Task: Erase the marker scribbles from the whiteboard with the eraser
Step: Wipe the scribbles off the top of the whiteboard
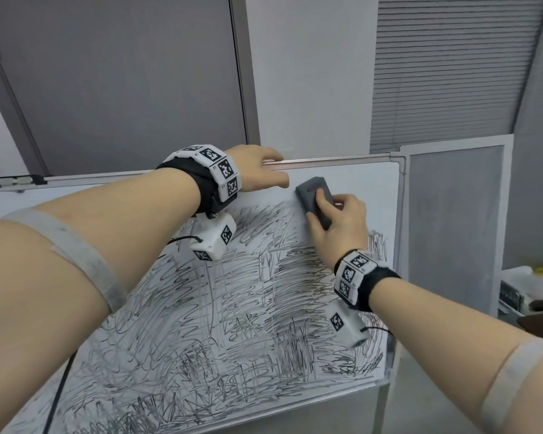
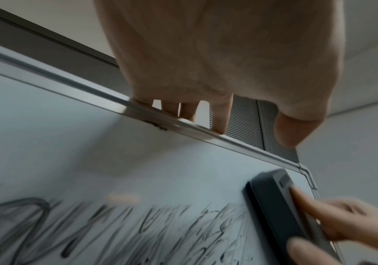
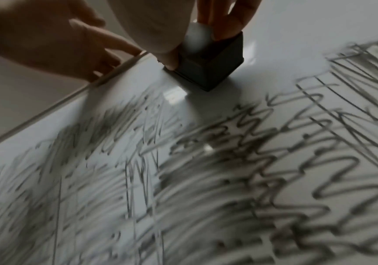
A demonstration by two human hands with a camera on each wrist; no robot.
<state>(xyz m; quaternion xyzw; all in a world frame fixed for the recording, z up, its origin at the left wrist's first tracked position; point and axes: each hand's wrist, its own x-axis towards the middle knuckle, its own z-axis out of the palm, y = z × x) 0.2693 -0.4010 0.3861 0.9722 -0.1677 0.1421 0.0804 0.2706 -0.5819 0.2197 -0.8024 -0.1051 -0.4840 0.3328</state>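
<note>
Most of the scribbles (image 1: 232,308) lie below and to the left of your right hand (image 1: 342,223), which grips the eraser (image 1: 314,198) flat on the whiteboard (image 1: 351,180), long axis slanting along your fingers. Your left hand (image 1: 257,167), fingers hooked over the top rail (image 1: 333,161), sits just beside the eraser, in a leftward stroke's way.

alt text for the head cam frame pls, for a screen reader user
The right hand presses a dark grey eraser against the clean top strip of a whiteboard, just above dense black marker scribbles that cover most of the board. The left hand grips the board's top edge, fingers hooked over the frame.
</note>
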